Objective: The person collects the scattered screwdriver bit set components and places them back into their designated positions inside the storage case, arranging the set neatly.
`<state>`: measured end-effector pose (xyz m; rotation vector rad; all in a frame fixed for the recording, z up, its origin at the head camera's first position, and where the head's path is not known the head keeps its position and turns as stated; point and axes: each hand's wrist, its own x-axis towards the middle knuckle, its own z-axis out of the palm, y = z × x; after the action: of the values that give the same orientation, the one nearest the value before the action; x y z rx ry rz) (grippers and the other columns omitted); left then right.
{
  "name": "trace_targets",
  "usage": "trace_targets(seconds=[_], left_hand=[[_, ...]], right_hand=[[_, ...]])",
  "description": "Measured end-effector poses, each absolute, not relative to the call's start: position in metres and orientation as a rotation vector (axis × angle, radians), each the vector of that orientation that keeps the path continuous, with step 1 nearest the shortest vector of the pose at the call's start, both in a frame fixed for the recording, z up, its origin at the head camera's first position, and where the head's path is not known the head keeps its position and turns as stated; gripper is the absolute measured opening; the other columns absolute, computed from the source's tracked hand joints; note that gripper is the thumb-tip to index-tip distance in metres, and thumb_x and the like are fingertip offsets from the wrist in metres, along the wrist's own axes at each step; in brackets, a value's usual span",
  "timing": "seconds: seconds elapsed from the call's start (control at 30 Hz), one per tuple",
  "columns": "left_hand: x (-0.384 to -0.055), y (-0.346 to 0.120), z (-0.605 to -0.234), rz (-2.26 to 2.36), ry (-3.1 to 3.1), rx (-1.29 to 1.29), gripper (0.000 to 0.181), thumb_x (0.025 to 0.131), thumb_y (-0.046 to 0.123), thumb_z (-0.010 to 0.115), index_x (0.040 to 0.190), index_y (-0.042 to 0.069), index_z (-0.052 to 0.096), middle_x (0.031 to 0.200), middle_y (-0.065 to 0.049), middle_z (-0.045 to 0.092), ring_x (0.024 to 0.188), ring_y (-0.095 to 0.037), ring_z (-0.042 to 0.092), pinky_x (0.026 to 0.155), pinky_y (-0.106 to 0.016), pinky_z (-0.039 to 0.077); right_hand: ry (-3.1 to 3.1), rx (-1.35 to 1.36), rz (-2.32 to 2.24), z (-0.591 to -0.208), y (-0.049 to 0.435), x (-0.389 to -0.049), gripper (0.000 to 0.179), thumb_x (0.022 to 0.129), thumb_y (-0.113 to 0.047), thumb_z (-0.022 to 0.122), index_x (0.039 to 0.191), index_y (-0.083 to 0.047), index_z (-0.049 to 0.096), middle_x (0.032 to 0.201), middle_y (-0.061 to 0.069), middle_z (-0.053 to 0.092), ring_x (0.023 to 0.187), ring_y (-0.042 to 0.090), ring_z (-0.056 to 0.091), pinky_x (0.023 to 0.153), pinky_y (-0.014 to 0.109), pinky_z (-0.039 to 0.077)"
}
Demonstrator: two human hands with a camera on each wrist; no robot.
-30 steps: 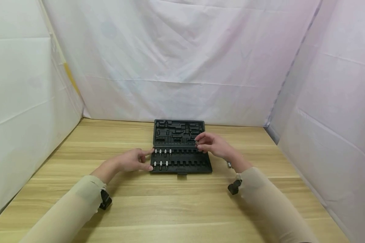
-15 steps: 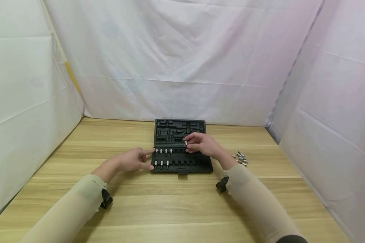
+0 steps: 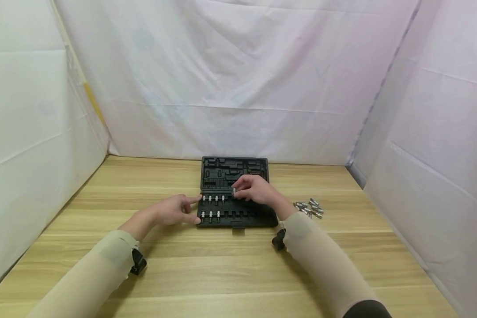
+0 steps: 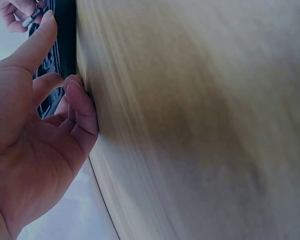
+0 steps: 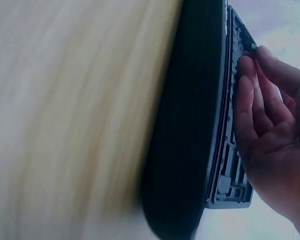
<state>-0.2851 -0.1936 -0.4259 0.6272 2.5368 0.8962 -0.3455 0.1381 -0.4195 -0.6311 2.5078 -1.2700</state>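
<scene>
A black moulded socket case (image 3: 242,206) lies unfolded on the table, its lid side at the back. Silver bit sockets stand in slots at its left: a few in the back row, and three, one of them this bit socket (image 3: 211,215), in the front row. My left hand (image 3: 171,210) touches the case's left edge with stretched forefinger and thumb; its other fingers are bent in. Over the back row, just right of the seated pieces, my right hand (image 3: 259,191) pinches another small bit socket (image 4: 32,20) between thumb and fingers. The right hand hides the slots beneath it.
To the right of the case lies a loose pile of bit sockets (image 3: 317,210) on the wooden table (image 3: 206,274). White sheeting (image 3: 238,79) walls off the back and both sides. A latch (image 3: 238,227) juts from the case's front edge.
My right hand has moved left over the case with the bit socket, from the right part of the back row to near its middle. The loose pile has come into view. My left hand stays put.
</scene>
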Motion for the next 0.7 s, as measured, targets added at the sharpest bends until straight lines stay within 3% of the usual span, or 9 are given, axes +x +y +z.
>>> trace_targets(seconds=[0.17,0.43,0.7], left_hand=[[-0.285,-0.194,-0.426,0.896,2.536,0.618,0.091,0.098,0.042,0.084,0.171,0.014,0.038,0.115,-0.011,0.063,0.092,-0.021,0.055,0.08,-0.036,0.05],[-0.284,-0.195,-0.424,0.891,2.537,0.618,0.091,0.097,0.041,0.084,0.171,0.013,0.038,0.115,-0.011,0.063,0.093,-0.021,0.055,0.08,-0.036,0.05],[-0.284,-0.195,-0.425,0.898,2.533,0.604,0.091,0.097,0.041,0.085,0.171,0.014,0.039,0.116,-0.012,0.062,0.094,-0.022,0.056,0.08,-0.036,0.051]], right_hand=[[2.54,-0.627,-1.243,-0.422,0.133,-0.346,0.023,0.102,-0.02,0.08,0.123,-0.012,0.077,0.11,0.003,0.082,0.094,0.017,0.074,0.079,0.034,0.059],[2.591,-0.615,-1.193,-0.427,0.126,-0.35,0.018,0.1,-0.018,0.084,0.116,-0.014,0.078,0.113,0.004,0.081,0.106,0.019,0.075,0.091,0.039,0.059],[2.602,-0.596,-1.158,-0.427,0.121,-0.352,0.018,0.099,-0.015,0.084,0.115,-0.012,0.078,0.113,0.005,0.079,0.106,0.02,0.073,0.093,0.04,0.06]])
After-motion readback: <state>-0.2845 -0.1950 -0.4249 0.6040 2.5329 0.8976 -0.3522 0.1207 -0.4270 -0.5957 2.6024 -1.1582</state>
